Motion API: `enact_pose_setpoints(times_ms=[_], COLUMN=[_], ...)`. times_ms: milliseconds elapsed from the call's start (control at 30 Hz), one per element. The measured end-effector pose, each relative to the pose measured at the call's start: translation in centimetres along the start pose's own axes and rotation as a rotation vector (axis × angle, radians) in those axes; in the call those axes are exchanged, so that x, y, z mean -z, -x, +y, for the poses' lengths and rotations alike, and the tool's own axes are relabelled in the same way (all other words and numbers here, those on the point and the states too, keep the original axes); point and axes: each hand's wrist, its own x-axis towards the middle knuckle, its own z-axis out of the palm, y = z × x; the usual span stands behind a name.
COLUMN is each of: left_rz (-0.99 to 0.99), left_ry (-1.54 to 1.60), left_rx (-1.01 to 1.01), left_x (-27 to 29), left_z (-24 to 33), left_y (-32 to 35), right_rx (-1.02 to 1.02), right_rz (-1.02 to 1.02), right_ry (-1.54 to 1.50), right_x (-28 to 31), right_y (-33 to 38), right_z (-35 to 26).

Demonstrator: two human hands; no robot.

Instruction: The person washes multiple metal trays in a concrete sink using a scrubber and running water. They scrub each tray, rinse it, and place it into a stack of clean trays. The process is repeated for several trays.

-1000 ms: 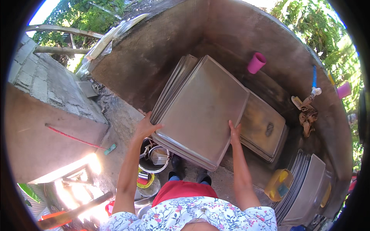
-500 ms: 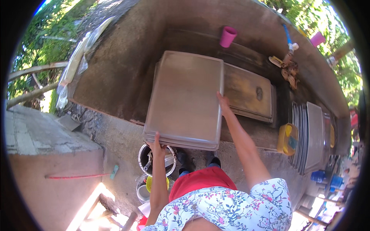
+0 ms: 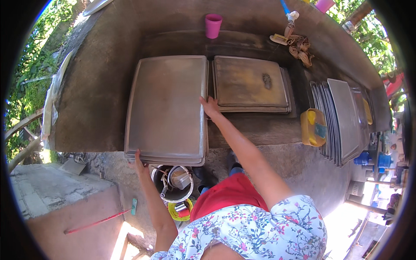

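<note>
A stack of large rectangular metal baking trays (image 3: 167, 106) is between my two hands, on the concrete basin's left part. My left hand (image 3: 140, 164) is closed on its near edge, thumb on top and fingers beneath. At the right edge my right hand (image 3: 210, 107) grips the side, its thumb over the rim and the other fingers partly hidden. Just right of this stack lies a second stack of trays (image 3: 247, 82), the top one stained yellow-brown with a grey scouring pad (image 3: 266, 81) on it.
A pink cup (image 3: 212, 27) stands at the back; a brush (image 3: 279, 39) and a brown cloth (image 3: 300, 50) lie farther right. A yellow container (image 3: 313, 128) sits beside upright trays (image 3: 342, 117). Below my left hand are a bucket (image 3: 173, 198) and a yellow-rimmed tub (image 3: 178, 216).
The held stack has shifted left, away from the stained trays it partly covered, and a narrow gap now shows between them. Both hands keep hold of it. The view has turned right.
</note>
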Motion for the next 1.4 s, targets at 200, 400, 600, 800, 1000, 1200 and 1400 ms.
enact_pose_setpoints(times_ms=[200, 400, 600, 800, 1000, 1200, 1400], left_rz=[0.056, -0.867, -0.757, -0.568, -0.463, -0.301, -0.401], left_ry=[-0.375, -0.242, -0.964, -1.245, -1.391, -1.265, -1.191], left_rx=[-0.895, -0.677, -0.544, -0.669, -0.639, -0.893, -0.846], left_x=[-7.8, -27.2, -43.6, -44.1, -43.6, -45.7, -46.2], left_z=[6.6, 6.4, -2.8, -9.7, -10.7, -11.0, -11.1], left_y=[12.0, 21.6, 22.0, 16.7, 15.1, 15.0, 14.8], right_rx=[0.612, 1.111, 1.020, 1.077, 0.803, 0.401, 0.242], right_rz=[0.618, 1.228, 0.668, 0.299, 0.466, 0.284, 0.347], right_ry=[-0.012, 0.487, 0.684, -0.167, -0.645, 0.414, -0.159], right_x=[20.1, 41.0, 46.4, 48.3, 43.1, 27.5, 16.4], right_y=[-2.3, -10.8, -14.6, -16.7, -20.3, -24.9, -30.6], right_z=[-3.1, -13.4, -14.5, -10.1, 4.0, 22.7, 19.0])
